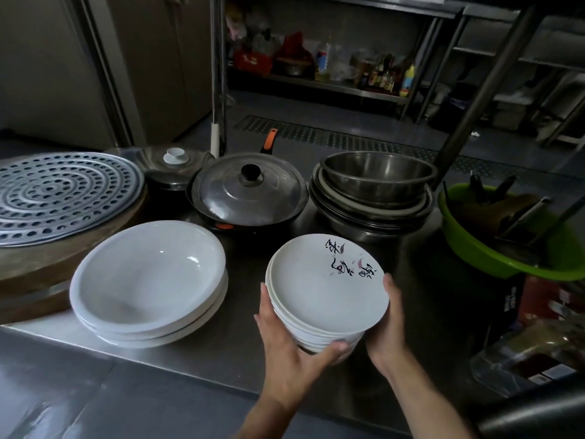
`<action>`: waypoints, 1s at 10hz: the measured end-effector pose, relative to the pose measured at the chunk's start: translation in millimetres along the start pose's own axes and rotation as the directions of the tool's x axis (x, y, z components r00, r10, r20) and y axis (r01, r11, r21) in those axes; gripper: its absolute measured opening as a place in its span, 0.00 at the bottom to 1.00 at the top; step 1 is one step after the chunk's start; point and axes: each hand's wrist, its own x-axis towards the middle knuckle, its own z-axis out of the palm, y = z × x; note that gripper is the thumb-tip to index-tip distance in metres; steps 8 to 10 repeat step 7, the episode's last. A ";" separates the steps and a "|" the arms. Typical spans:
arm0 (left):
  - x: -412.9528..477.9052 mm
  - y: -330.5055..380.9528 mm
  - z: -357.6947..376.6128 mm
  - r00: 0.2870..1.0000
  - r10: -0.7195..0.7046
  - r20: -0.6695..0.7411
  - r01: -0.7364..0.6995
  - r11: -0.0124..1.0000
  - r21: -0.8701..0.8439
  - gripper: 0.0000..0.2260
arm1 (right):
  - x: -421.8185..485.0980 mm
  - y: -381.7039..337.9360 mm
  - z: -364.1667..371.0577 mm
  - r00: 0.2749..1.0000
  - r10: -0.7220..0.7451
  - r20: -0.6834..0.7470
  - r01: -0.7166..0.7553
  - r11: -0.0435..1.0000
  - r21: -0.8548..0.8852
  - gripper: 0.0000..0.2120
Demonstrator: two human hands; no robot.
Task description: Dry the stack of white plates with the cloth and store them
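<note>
Plates [329, 289] sit stacked between my two hands, slightly tilted, over the steel counter [221, 346] near its front edge, just right of the wide white bowls [148, 280]. My left hand [285, 340] grips the lower side, thumb underneath. My right hand [389, 321] clasps the opposite rim. I cannot tell whether they touch the counter.

The plates [316, 296] are white, the top one bearing black brush script and pinkish flecks; the bowls [148, 280] plain white; the basin [474, 248] green; the pan handle [270, 141] orange; the steamer tray [63, 194] silver, ringed with holes.
</note>
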 end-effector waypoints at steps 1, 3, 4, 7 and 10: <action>3.4 -2.0 -2.1 1.000 0.013 -0.007 -0.013 0.999 0.047 0.65 | -2.3 2.1 1.6 1.000 -0.010 0.026 0.011 0.999 -0.035 0.25; 6.2 -4.4 -12.3 0.996 0.007 0.085 -0.006 1.000 -0.007 0.65 | -2.9 -1.0 -3.5 0.995 -0.005 0.100 0.021 0.986 -0.167 0.27; 9.6 7.6 -28.5 0.982 0.021 0.188 -0.002 0.995 -0.100 0.61 | -1.6 -1.7 -9.6 0.996 -0.043 0.081 0.061 0.970 -0.236 0.33; 14.1 45.9 -77.1 0.968 0.077 0.240 -0.076 0.997 -0.015 0.43 | -26.5 -26.1 -5.3 0.941 -0.309 0.136 0.308 0.621 -0.721 0.35; 14.1 45.9 -77.1 0.968 0.077 0.240 -0.076 0.997 -0.015 0.43 | -26.5 -26.1 -5.3 0.941 -0.309 0.136 0.308 0.621 -0.721 0.35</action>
